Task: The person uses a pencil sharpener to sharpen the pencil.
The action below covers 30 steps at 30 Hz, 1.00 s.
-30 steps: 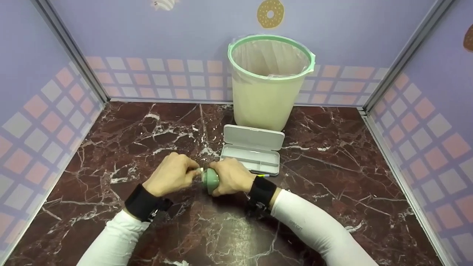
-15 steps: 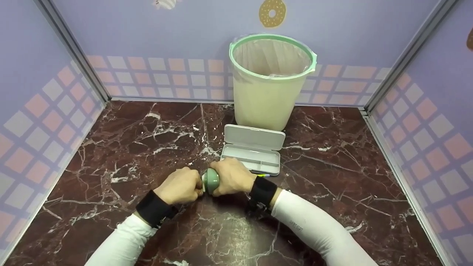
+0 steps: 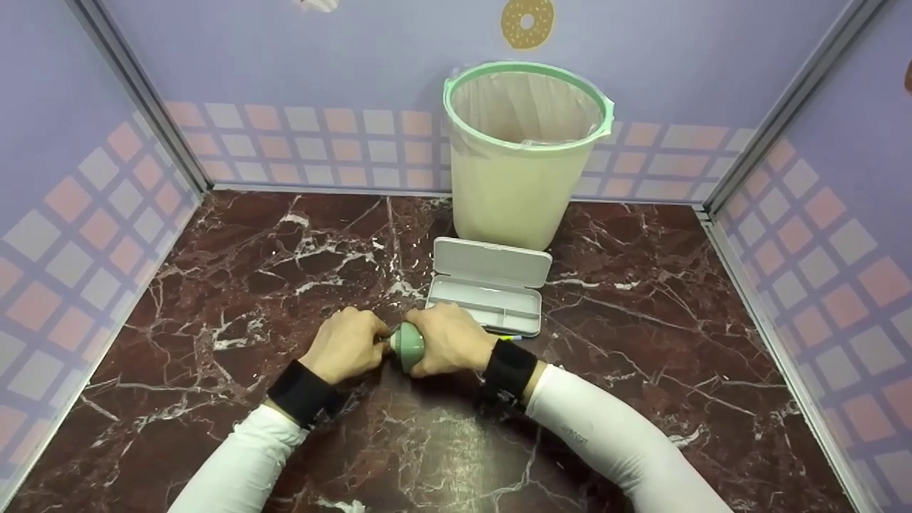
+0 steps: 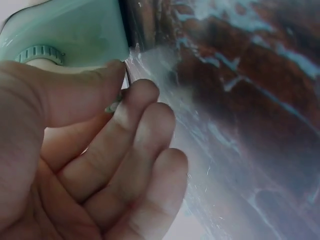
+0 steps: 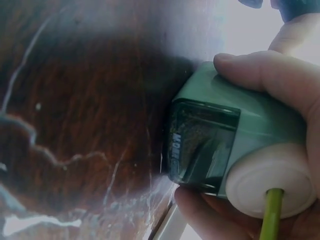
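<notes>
My right hand (image 3: 454, 342) grips a green pencil sharpener (image 3: 409, 347) on the table, with its dark see-through shavings drawer (image 5: 202, 145) showing in the right wrist view. A green pencil (image 5: 271, 212) sticks out of the sharpener's round white face. At the sharpener's opposite side, my left hand (image 3: 347, 345) pinches a small piece between thumb and forefinger; it looks like the crank handle, mostly hidden by the fingers. Close by, the left wrist view shows a ridged ring (image 4: 42, 52) on the sharpener's body. A yellow-green pencil end (image 3: 509, 337) pokes out beyond my right wrist.
Just behind my right hand lies an open grey-white pencil case (image 3: 520, 303) with its lid (image 3: 491, 262) raised. Behind it a lined wastebasket (image 3: 516, 189) stands against the back wall. Pale crumbs (image 3: 377, 244) dot the marbled table. Patterned walls enclose three sides.
My left hand has swung down toward me and then partly back up, ending slightly right of where it began, beside the sharpener. My right hand keeps its hold and hardly moves.
</notes>
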{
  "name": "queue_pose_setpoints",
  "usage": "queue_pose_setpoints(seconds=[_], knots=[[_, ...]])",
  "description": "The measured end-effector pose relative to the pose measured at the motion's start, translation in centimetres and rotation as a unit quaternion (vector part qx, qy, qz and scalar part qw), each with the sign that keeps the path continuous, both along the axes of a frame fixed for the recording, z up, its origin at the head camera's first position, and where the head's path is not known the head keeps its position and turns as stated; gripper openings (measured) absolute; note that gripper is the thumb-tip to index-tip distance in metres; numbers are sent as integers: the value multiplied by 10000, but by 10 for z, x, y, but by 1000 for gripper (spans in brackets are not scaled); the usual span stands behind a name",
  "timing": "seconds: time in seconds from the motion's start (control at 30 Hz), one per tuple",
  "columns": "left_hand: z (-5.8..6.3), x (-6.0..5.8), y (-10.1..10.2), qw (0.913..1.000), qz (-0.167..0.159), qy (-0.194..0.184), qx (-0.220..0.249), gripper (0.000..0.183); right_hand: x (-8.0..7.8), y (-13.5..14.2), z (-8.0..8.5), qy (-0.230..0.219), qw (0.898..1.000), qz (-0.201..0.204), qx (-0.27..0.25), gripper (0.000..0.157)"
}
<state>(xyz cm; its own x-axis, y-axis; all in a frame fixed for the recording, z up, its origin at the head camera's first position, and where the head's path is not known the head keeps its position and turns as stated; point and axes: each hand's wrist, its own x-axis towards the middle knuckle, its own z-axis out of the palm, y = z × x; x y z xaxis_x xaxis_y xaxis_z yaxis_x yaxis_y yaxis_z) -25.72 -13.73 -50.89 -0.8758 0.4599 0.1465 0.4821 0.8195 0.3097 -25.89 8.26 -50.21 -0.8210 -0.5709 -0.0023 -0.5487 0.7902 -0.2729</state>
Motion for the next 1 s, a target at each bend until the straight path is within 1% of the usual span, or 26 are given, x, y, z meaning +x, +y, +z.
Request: queue_pose_setpoints(seconds=[0.13,0.23,0.33,0.43,0.5,0.53,0.63,0.73,0.8,0.87,0.93,1.0], knots=[[4,0,0,9999,-66,-133,-57,7,1,2,2,-45,9999,41,-105,55],[8,-1,0,9995,-152,-230,-159,14,2,4,3,-170,9992,93,-341,60],[13,-1,0,9983,-253,-405,-325,18,2,5,4,-278,9979,150,-561,76],[19,1,0,9964,-351,-603,-492,14,3,8,4,-336,9972,163,-653,98],[26,4,-1,9952,-346,-697,-599,13,4,12,5,-382,9967,128,-711,110],[30,5,-2,9949,-329,-709,-640,16,4,14,6,-429,9963,93,-744,114],[48,12,-5,9949,-264,-635,-735,34,6,25,10,-582,9945,-45,-864,119],[70,19,-4,9955,-318,-409,-796,55,7,38,16,-665,9942,-144,-829,113],[84,23,1,9954,-430,-289,-809,63,7,47,20,-625,9951,-118,-759,101],[95,24,9,9948,-623,-285,-752,65,7,53,24,-567,9960,-68,-693,84],[103,25,20,9931,-829,-412,-719,63,8,57,27,-471,9967,12,-660,67],[103,23,33,9904,-1017,-611,-706,60,10,58,28,-374,9971,82,-655,51]])
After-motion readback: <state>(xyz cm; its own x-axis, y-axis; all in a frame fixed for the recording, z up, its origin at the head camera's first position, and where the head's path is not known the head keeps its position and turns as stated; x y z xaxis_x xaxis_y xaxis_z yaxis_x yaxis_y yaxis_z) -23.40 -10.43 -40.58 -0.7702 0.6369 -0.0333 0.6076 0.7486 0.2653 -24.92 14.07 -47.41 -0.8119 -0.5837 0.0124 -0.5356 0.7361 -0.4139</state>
